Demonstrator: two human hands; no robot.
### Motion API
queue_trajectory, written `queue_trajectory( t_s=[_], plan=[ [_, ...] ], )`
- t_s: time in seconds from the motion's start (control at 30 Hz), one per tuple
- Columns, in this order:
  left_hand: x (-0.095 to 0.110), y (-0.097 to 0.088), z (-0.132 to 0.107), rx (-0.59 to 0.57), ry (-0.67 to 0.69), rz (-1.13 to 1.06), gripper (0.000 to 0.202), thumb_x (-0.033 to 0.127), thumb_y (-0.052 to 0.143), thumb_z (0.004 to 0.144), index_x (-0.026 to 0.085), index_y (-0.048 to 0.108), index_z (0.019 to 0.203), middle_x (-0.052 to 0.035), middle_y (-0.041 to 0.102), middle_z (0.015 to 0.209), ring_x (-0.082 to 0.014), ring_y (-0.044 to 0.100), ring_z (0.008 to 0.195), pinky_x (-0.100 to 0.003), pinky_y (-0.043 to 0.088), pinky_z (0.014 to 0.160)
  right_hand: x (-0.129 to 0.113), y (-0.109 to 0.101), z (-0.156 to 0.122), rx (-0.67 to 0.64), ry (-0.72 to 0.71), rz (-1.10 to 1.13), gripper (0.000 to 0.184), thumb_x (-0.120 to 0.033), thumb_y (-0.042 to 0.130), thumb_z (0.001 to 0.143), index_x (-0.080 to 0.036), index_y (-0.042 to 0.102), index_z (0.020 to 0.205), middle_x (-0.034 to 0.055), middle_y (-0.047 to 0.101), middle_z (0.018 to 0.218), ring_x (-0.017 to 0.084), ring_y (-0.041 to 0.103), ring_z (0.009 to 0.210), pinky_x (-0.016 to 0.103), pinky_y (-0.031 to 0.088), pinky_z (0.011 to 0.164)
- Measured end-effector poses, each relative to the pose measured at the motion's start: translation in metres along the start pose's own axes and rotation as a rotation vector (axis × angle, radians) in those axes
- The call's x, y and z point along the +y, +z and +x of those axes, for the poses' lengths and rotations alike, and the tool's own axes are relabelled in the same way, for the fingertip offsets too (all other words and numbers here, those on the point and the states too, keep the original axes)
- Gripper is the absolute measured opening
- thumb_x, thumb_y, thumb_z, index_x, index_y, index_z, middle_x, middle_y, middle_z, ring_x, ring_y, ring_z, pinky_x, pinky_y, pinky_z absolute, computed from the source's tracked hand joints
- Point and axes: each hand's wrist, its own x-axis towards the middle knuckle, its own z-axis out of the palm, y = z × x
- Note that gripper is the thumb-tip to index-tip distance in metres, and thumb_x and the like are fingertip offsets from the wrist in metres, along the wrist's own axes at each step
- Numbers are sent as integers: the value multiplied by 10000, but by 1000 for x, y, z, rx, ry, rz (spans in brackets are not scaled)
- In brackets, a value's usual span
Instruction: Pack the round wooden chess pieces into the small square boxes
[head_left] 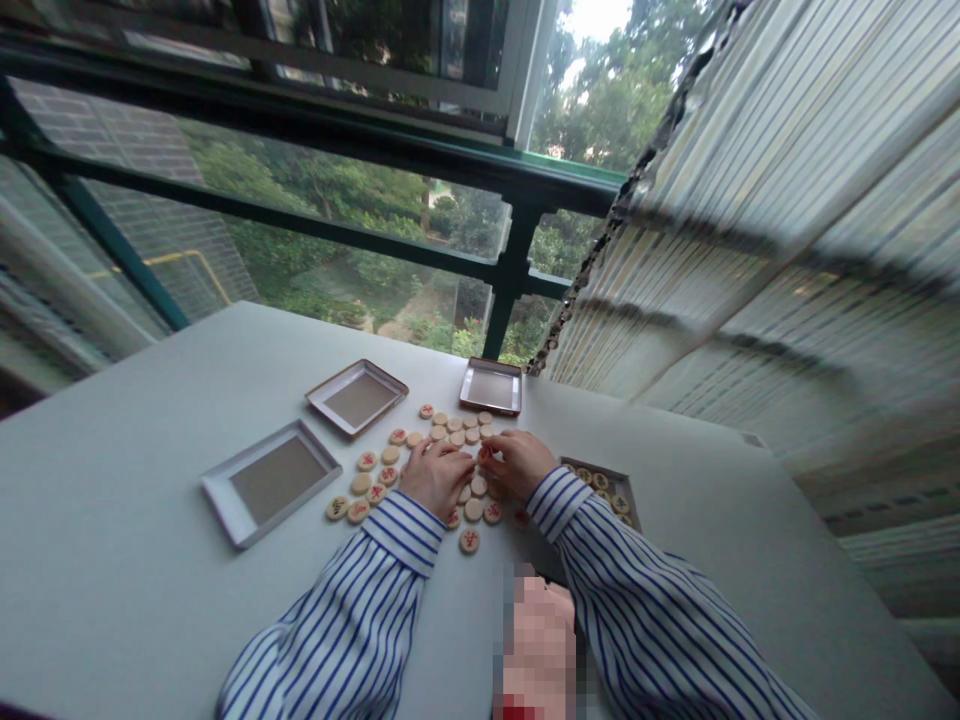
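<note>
Reaches in over a smooth white bench (135, 500) from the near side, in blue-and-white striped sleeves (322, 610). Holds the left hand (435, 475) palm-down and bent-fingered over the middle of a loose cluster of small, round, pale wooden discs (367, 461), covering part of it, with more discs just left, far and near. Cannot tell of any grip beneath that palm, out of sight from above. Holds the right hand (517, 462) just to the right, at the right edge of the cluster, with thumb and fingertips drawn together at a red-marked wooden disc (483, 456); cannot tell firm pinch from light touch. Shows plain tops on many discs at the far side, red characters on several at the left and near. Just right of the right hand, partly behind the sleeve, has a shallow open box (634, 503) with dark-marked wooden discs (601, 481) inside. Left of the cluster, well apart from the left hand, has a shallow white rectangular tray (274, 480); farther back, a brown-edged tray (357, 397); beyond the discs, another shallow brown-edged container (491, 387). Faces a green-framed window (517, 240) on the far side.
</note>
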Motion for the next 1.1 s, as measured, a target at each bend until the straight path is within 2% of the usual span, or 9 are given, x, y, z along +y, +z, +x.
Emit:
queue_trajectory(
  t_s=[0.13,0.37,0.53,0.77,0.93,1.1],
  plan=[
    [-1,0,-1,-15,11,9,146,241,516,798,268,647,856,-14,683,904,-206,554,917,-501,273,938,-1,-2,-1,-9,6,-64,267,-362,446,827,-203,654,880,65,624,878,153,546,813,244,348,680],
    [-2,-2,1,-37,0,28,154,282,509,804,265,652,857,-21,677,932,-226,543,947,-564,228,942,-2,-4,-2,-24,4,-109,274,-376,453,819,-206,660,875,64,619,884,162,539,822,252,351,696],
    [3,-5,4,-16,-22,62,153,262,510,802,261,654,854,-25,673,895,-224,547,932,-554,247,940,1,-4,-5,5,26,-107,351,-418,384,850,-211,636,979,69,611,921,169,537,856,257,357,701],
    [2,-5,5,-5,-23,69,146,240,521,791,241,657,844,-35,672,885,-232,555,920,-566,254,940,7,-7,-13,81,23,-17,354,-411,428,839,-201,606,1060,74,611,943,172,541,906,258,376,763],
    [-4,-2,7,105,-43,-99,205,258,467,828,215,654,900,-53,677,931,-210,590,896,-505,315,944,6,-8,-15,169,8,32,308,-355,456,831,-195,615,1040,66,621,906,163,552,844,258,389,747],
    [-4,-4,8,253,-116,-403,254,318,486,823,168,663,925,-76,686,916,-180,617,865,-341,461,834,4,-9,-17,269,-21,94,268,-321,458,833,-193,622,1003,57,627,879,142,553,774,248,402,716]
  ],
)
